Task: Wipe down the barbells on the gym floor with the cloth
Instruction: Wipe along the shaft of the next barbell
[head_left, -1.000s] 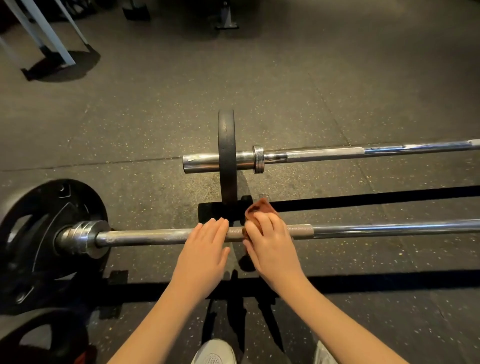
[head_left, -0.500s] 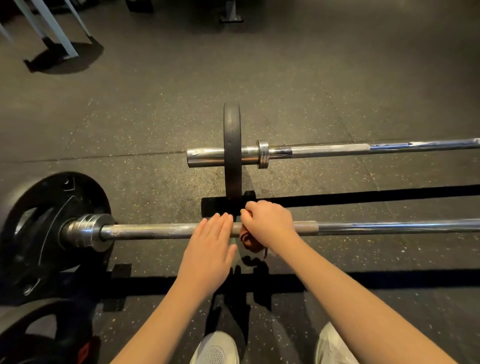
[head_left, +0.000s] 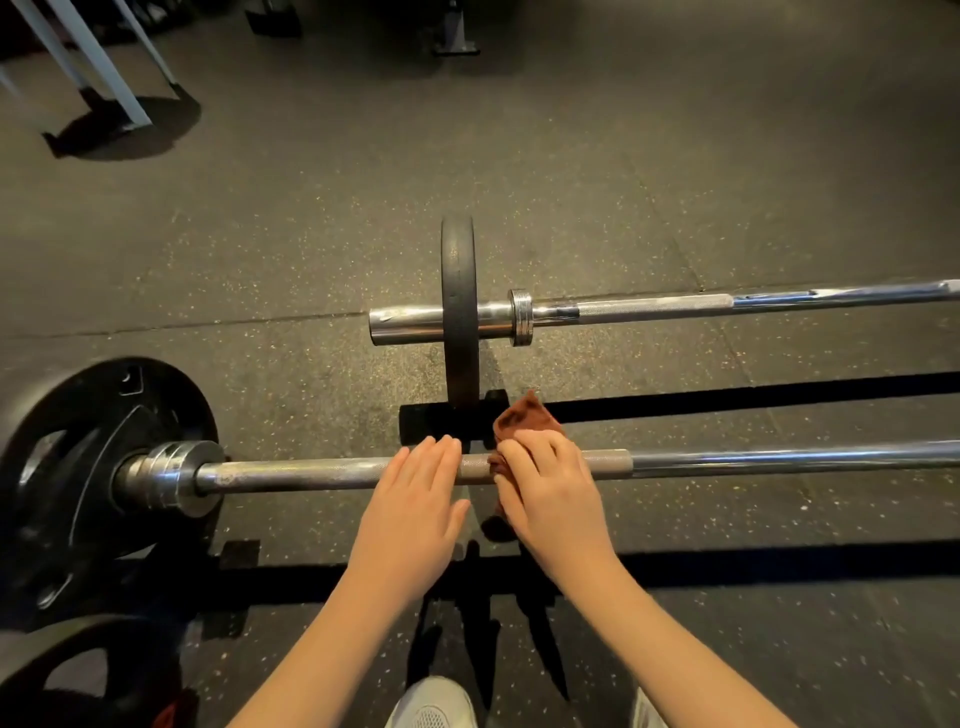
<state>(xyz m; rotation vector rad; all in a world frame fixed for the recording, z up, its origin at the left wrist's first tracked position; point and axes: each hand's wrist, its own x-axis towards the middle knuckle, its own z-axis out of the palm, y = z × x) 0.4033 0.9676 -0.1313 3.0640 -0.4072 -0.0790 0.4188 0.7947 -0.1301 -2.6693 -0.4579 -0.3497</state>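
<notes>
Your right grip (head_left: 550, 493) clasps the brown cloth (head_left: 524, 418) over the near barbell (head_left: 311, 474); your left grip (head_left: 410, 514) lies flat on the bar, released, just beside it. Speckled rubber floor (head_left: 260, 260) lies beneath, with a second barbell (head_left: 649, 309) beyond.

One camera only — worn on the person's head, facing forward and steeply down at the floor (head_left: 675, 156). It hangs close over the near barbell (head_left: 311, 475), with the shoes (head_left: 434, 706) at the bottom edge — the far barbell (head_left: 649, 309) crosses mid-frame, and the wide lens takes in floor well beyond.
</notes>
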